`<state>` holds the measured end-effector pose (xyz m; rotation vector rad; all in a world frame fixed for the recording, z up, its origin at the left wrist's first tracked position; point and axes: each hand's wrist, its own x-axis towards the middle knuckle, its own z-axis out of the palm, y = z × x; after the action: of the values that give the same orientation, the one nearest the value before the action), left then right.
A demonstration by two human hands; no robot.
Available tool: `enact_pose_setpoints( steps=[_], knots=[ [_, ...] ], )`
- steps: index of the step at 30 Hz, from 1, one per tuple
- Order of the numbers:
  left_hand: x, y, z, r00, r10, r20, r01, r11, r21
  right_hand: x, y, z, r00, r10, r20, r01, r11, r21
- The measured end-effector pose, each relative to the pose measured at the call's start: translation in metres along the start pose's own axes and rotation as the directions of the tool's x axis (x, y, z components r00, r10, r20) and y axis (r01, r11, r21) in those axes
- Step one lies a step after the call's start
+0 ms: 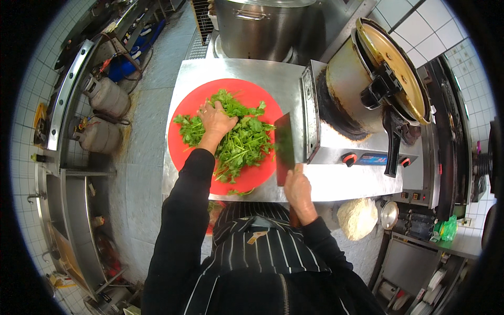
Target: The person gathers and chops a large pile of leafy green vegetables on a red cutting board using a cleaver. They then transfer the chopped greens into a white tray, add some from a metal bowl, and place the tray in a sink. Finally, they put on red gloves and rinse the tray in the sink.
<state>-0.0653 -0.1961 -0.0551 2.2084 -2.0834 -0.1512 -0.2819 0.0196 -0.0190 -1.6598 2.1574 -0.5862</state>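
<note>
A loose pile of leafy green herbs, like cilantro [246, 143], lies on a round red cutting board [189, 161] on a stainless steel table. My left hand [215, 120] presses on the upper left part of the pile with its fingers spread among the leaves. At the board's right edge, my right hand [298, 191] grips the handle of a cleaver [285, 147]. The broad blade points away from me and is beside the herbs. A small sprig lies at the board's near edge.
Right of the board stands a gas stove [334, 151] with a large pressure cooker [350, 86] on it. A big steel stockpot [264, 31] is beyond the table. Gas cylinders [100, 136] stand on the floor at left. A pale full sack [357, 219] sits below the table's right side.
</note>
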Motion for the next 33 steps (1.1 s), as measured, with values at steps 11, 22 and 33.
enact_pose_setpoints(
  steps=[11, 22, 33],
  knots=[
    [-0.007, -0.002, -0.018, 0.825, 0.211, 0.524, -0.182, 0.977, -0.108, -0.015, -0.044, 0.080, 0.946, -0.073, 0.315, -0.008, 0.969, 0.248],
    [-0.046, 0.001, -0.001, 0.985, 0.170, 0.026, -0.162, 0.968, -0.191, 0.033, -0.017, -0.030, 0.962, -0.221, 0.158, 0.219, 0.975, 0.029],
    [-0.066, -0.014, -0.006, 0.986, 0.134, 0.095, -0.125, 0.987, -0.101, 0.062, -0.061, -0.037, 0.860, -0.496, 0.125, 0.490, 0.869, 0.077]
  ],
)
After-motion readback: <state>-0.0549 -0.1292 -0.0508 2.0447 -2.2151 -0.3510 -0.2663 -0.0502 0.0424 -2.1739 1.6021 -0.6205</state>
